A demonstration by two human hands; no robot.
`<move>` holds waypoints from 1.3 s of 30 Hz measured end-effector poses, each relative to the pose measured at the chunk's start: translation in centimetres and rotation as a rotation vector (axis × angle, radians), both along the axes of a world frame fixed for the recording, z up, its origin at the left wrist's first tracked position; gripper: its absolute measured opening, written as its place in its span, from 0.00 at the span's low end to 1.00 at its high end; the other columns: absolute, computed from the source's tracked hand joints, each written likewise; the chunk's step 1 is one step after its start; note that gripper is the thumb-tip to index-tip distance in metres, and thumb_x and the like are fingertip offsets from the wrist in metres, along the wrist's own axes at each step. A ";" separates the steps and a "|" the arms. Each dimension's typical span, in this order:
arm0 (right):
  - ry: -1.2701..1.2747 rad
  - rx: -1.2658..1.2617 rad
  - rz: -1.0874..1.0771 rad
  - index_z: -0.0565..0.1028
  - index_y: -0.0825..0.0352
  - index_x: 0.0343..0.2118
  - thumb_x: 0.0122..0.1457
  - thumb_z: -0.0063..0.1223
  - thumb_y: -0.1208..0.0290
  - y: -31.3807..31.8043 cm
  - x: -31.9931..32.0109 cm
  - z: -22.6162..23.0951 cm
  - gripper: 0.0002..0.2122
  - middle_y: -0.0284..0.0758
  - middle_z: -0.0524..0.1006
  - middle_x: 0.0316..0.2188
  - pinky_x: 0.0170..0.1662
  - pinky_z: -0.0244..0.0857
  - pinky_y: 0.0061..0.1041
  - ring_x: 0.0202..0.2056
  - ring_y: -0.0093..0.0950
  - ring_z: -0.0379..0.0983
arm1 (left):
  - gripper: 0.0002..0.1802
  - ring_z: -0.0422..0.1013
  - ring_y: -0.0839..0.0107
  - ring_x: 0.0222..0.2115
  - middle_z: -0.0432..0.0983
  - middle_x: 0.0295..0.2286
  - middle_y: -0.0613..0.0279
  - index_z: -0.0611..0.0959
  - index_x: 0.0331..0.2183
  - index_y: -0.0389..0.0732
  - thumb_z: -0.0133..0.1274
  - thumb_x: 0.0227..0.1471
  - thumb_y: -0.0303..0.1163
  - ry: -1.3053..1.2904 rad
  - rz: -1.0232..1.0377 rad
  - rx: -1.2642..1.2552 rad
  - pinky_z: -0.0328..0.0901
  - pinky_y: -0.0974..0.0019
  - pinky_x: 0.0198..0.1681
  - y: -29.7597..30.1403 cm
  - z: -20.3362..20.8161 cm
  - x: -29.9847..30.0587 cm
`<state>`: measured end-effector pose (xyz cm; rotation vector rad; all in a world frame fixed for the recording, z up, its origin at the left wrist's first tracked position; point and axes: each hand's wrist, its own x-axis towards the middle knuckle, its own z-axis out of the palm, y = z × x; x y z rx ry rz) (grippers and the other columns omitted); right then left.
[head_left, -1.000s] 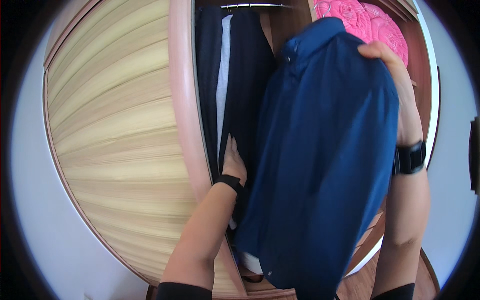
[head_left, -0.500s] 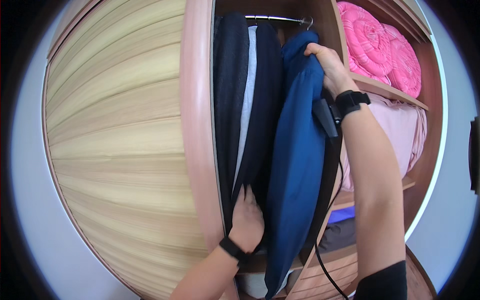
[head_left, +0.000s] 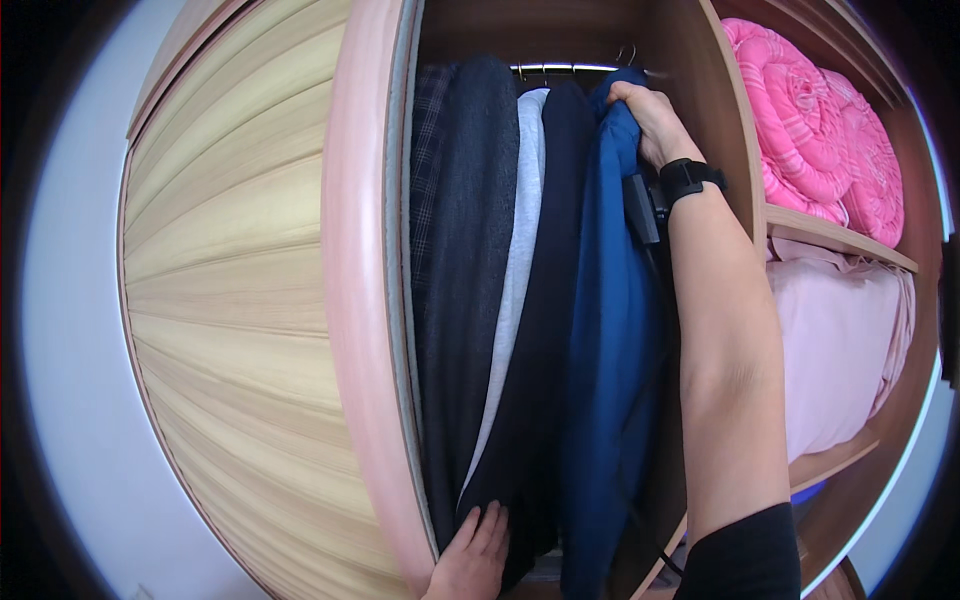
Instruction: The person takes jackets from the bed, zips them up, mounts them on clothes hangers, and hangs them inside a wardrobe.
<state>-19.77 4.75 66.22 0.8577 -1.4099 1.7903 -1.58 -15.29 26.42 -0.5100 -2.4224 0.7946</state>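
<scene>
My right hand [head_left: 652, 120] is closed on the upper part of a blue garment [head_left: 605, 330], which hangs lengthwise inside the wardrobe. A hanger hook [head_left: 627, 54] shows just above it, at the metal rail [head_left: 590, 68]; whether it sits over the rail I cannot tell. Low down, my left hand [head_left: 474, 556] lies with fingers stretched out against a black garment [head_left: 545, 300]. Left of that one hang a thin light grey garment [head_left: 521, 225], a dark grey one [head_left: 478, 240] and a dark checked one [head_left: 430, 180].
A pale wood-patterned sliding door [head_left: 240, 300] with a pink edge frame [head_left: 358, 300] covers the left side. To the right, a wooden partition [head_left: 735, 110] borders shelves holding rolled pink bedding [head_left: 800, 120] and folded light pink fabric [head_left: 840, 340]. A black cable runs beside the blue garment.
The blue garment and my right hand have gone deeper into the wardrobe, and the hook is now level with the rail. My left hand has slid lower along the black garment. The view has shifted.
</scene>
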 end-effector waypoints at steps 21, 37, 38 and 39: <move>-0.105 0.017 -0.128 0.55 0.75 0.52 0.55 0.42 0.53 4.8 -10.9 -6.0 0.30 0.45 0.61 0.50 0.53 0.52 0.33 0.50 0.35 0.59 | 0.14 0.62 0.67 0.48 0.69 0.44 0.63 0.78 0.38 0.45 0.47 0.46 0.33 0.248 -0.677 0.284 0.52 0.57 0.51 -2.7 -0.5 0.1; -0.405 0.170 0.272 0.54 0.66 0.57 0.55 0.37 0.46 -1.4 -13.1 -18.5 0.33 0.44 0.55 0.55 0.56 0.47 0.34 0.56 0.37 0.50 | 0.19 0.64 0.64 0.46 0.68 0.44 0.62 0.77 0.41 0.48 0.54 0.42 0.36 0.168 -0.712 0.425 0.56 0.56 0.50 -3.5 -1.0 -0.1; -0.409 0.166 0.284 0.54 0.66 0.56 0.55 0.37 0.46 -1.1 -12.8 -19.7 0.33 0.44 0.56 0.55 0.56 0.47 0.34 0.56 0.37 0.51 | 0.20 0.64 0.65 0.45 0.68 0.44 0.63 0.77 0.41 0.50 0.54 0.41 0.36 0.167 -0.693 0.414 0.57 0.57 0.49 -3.4 -0.9 -0.3; -0.416 0.164 0.309 0.54 0.66 0.56 0.55 0.38 0.47 -1.0 -12.3 -21.5 0.32 0.44 0.56 0.55 0.56 0.48 0.33 0.56 0.37 0.51 | 0.21 0.60 0.59 0.49 0.65 0.47 0.56 0.76 0.42 0.48 0.53 0.43 0.41 0.158 -0.677 0.303 0.55 0.53 0.50 -3.8 -0.8 -0.5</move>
